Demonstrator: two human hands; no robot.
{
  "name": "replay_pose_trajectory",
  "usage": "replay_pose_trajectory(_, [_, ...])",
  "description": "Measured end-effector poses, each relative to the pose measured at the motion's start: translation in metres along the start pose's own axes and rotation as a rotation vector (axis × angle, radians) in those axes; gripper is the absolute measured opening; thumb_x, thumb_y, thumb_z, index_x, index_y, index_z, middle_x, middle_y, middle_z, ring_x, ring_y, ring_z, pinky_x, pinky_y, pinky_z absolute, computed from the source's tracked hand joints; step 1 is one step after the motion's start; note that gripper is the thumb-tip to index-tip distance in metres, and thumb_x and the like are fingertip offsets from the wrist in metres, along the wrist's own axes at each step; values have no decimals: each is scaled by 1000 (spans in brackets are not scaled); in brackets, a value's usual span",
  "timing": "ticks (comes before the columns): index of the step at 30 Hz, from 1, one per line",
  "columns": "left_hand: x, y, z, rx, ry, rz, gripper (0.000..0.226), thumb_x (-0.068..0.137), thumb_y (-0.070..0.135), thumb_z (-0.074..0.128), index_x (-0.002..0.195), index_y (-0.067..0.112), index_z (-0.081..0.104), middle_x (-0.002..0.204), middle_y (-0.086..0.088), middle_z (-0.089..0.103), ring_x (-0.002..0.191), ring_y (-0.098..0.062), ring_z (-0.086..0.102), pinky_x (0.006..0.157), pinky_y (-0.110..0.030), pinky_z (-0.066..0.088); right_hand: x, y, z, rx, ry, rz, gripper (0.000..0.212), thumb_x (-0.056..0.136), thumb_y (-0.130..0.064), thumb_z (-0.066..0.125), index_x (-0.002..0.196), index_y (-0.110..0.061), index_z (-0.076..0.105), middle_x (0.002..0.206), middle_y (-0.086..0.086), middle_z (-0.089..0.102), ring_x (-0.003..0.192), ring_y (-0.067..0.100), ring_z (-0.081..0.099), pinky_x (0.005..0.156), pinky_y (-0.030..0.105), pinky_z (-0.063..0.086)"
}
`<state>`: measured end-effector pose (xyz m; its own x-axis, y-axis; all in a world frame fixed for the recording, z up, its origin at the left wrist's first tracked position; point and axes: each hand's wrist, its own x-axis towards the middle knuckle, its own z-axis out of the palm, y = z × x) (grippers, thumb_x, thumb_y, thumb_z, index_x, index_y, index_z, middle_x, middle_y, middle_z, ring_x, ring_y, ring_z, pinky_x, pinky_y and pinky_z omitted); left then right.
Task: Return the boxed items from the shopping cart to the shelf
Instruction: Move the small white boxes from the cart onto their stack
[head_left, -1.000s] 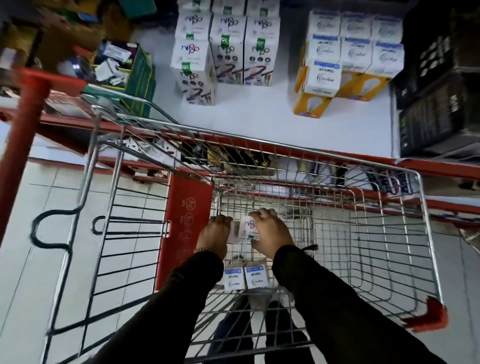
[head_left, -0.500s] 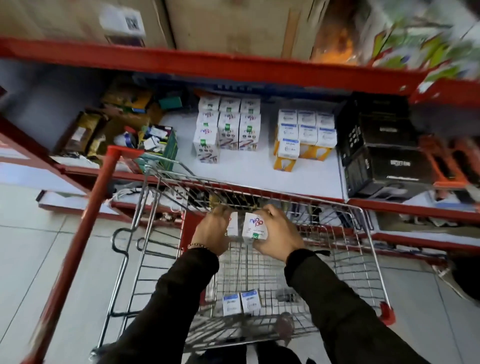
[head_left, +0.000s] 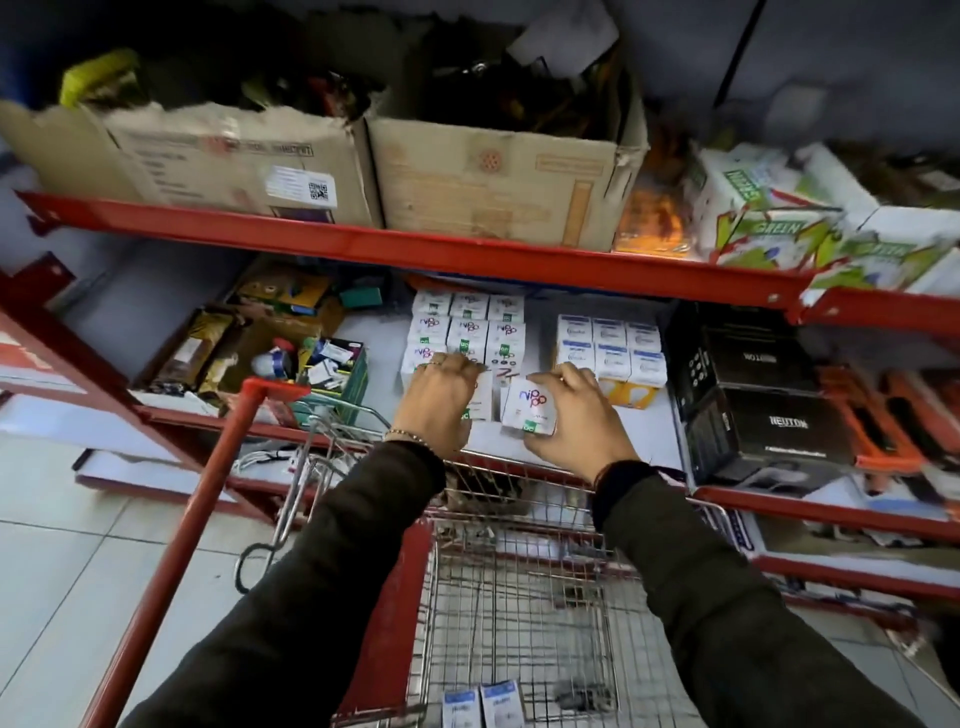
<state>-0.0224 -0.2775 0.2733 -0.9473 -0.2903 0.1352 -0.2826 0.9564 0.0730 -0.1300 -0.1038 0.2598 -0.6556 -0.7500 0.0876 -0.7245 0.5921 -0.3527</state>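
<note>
a person in dark sleeves reaches both hands over a wire shopping cart (head_left: 519, 618) onto a white shelf (head_left: 587, 436) framed in red. the right hand (head_left: 576, 415) holds a small white box (head_left: 530, 405) with a purple and red logo, its fingers (head_left: 569, 376) curled over the top edge and the thumb under the lower edge, so the box is pinched between them, tilted toward the viewer just above the front of the shelf. the left hand (head_left: 436, 400) lies palm down over a second box (head_left: 475, 402), fingers close together and bent over its top; most of that box is hidden, and it sits just beside the one in the right hand. right behind both hands stands a block of matching boxes (head_left: 467, 330), stacked in rows. to their right is a group of white boxes with blue bands (head_left: 610, 345), some resting on yellow packs. further right sit black cartons (head_left: 763, 395). to the left of the shelf is a jumble of small goods and a green box (head_left: 337, 364). on the upper shelf sit two worn cardboard boxes (head_left: 363, 156) and white and green cartons (head_left: 769, 208). at the bottom of the cart, near the lower edge, lie two blue-banded boxes (head_left: 483, 704) side by side.
</note>
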Motion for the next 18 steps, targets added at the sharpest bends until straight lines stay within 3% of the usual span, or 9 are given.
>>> replay_pose_trajectory(5, [45, -1, 25, 104, -121, -28, 57, 79, 3, 63, 134, 15, 52, 130, -7, 57, 121, -27, 53, 108, -41, 42, 42, 10, 17, -37, -110, 48, 73, 78, -28, 76, 144, -18, 46, 133, 3, 48, 126, 24, 46, 99, 35, 48])
replay_pose_trajectory(10, [66, -3, 57, 183, -202, -39, 47, 82, -1, 59, 127, 12, 53, 124, -9, 60, 117, -27, 57, 107, -41, 44, 74, 15, 44, -108, -196, 71, 69, 80, -19, 76, 143, -14, 48, 137, 6, 49, 121, 28, 56, 94, 35, 53])
replay_pose_trajectory(18, [89, -15, 73, 155, -232, -54, 53, 81, -1, 58, 131, 13, 50, 120, -8, 62, 111, -25, 61, 107, -39, 45, 102, 18, 66, -108, -176, 48, 57, 83, -15, 75, 135, -10, 54, 138, 8, 53, 115, 29, 63, 95, 37, 55])
